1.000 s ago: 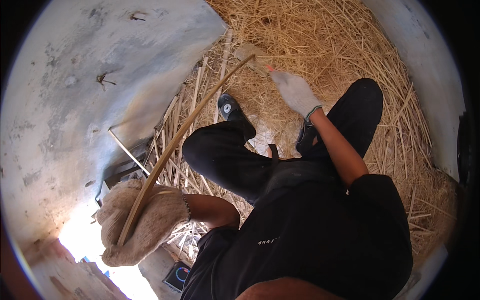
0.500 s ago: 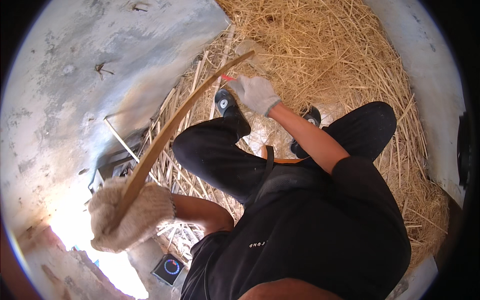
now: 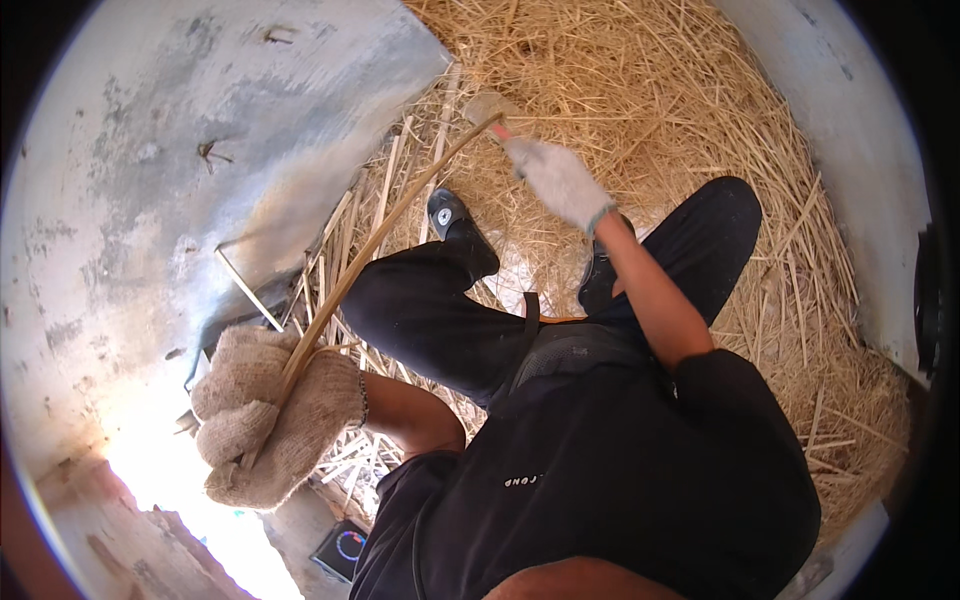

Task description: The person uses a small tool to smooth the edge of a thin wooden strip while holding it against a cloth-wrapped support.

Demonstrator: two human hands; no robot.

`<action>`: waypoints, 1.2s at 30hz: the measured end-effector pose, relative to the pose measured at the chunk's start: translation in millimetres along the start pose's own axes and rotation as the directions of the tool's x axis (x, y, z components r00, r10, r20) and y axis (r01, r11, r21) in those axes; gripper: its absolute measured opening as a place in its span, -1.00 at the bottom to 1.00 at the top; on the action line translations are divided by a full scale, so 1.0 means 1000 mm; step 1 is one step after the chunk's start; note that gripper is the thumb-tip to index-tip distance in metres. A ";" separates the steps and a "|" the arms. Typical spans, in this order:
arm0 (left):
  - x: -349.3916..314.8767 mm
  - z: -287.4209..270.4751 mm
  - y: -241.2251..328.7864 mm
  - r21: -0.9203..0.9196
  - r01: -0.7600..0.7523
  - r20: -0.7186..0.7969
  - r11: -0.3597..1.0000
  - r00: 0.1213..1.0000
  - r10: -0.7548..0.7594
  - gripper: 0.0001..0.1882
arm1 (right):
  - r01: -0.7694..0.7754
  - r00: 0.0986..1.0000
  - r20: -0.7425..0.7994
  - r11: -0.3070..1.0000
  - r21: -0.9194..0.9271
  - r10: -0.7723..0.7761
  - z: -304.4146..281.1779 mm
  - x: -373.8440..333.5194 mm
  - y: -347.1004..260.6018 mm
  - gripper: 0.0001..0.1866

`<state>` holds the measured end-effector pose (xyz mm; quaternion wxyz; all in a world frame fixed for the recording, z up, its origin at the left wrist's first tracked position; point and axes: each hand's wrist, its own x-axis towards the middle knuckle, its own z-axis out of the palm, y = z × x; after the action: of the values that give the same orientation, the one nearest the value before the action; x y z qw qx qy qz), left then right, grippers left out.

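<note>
My left hand (image 3: 275,420), in a thick beige knitted glove, is wrapped round the lower end of a long, thin bamboo strip (image 3: 373,246). The strip slants up and away to the right, its narrow edge mostly toward me. At its far end my right hand (image 3: 562,186), in a pale glove, is closed on a knife (image 3: 488,106). A red part shows ahead of the fingers, and the broad, pale blade lies beside the strip's tip. Whether blade and strip touch, I cannot tell.
Loose straw-coloured shavings (image 3: 620,90) cover the floor ahead and right. Longer split strips (image 3: 335,245) lie by the grey wall (image 3: 130,180) at left. Another wall (image 3: 830,110) stands at right. A dark device with a lit ring (image 3: 345,545) sits near my left side.
My right hand has moved right and slightly lower with the knife. The strip has turned from its broad face to a narrow edge, and my left hand has rotated.
</note>
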<state>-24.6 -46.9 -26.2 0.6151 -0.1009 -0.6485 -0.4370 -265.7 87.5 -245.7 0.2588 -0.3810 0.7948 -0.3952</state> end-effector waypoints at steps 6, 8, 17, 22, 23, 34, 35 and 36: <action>0.000 0.010 -0.003 0.046 -0.043 0.167 0.998 0.985 0.035 -0.37 | 0.264 0.906 0.159 0.816 0.514 -0.393 -0.018 -0.084 -0.140 -0.62; 0.001 0.006 -0.001 0.030 -0.053 0.254 0.998 0.966 0.043 -0.49 | 0.291 0.922 0.113 0.855 0.430 -0.371 -0.017 -0.088 -0.149 -0.57; 0.003 -0.011 -0.007 0.004 -0.127 0.356 0.992 0.927 0.118 -0.83 | 0.365 0.926 0.151 0.923 -0.124 -0.346 0.017 -0.065 -0.113 -0.74; 0.005 -0.016 -0.010 -0.085 -0.053 0.402 0.995 0.912 0.083 -0.90 | -0.194 0.957 0.101 0.860 -0.471 0.272 0.046 -0.015 0.111 -0.51; 0.002 -0.019 -0.003 -0.051 -0.037 0.426 0.998 0.903 0.055 -0.87 | -0.363 0.906 0.046 0.829 -0.424 0.420 0.038 -0.016 0.108 -0.48; -0.008 0.006 0.006 0.067 -0.051 0.229 0.996 0.973 0.035 -0.59 | 0.269 0.931 0.072 0.806 0.528 -0.358 -0.020 -0.114 -0.149 -0.77; -0.003 0.005 0.005 0.053 -0.064 0.291 0.997 0.956 0.046 -0.76 | 0.199 0.944 0.139 0.853 0.482 -0.299 -0.023 -0.116 -0.156 -0.66; 0.000 0.004 0.005 0.041 -0.075 0.350 0.996 0.935 0.056 -0.91 | 0.241 0.941 0.112 0.864 0.443 -0.319 -0.017 -0.115 -0.156 -0.66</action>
<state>-24.5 -41.6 -23.2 0.5073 -0.1816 -0.7549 -0.3739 -149.1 126.3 -95.0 0.3458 -0.4618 0.5992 -0.5550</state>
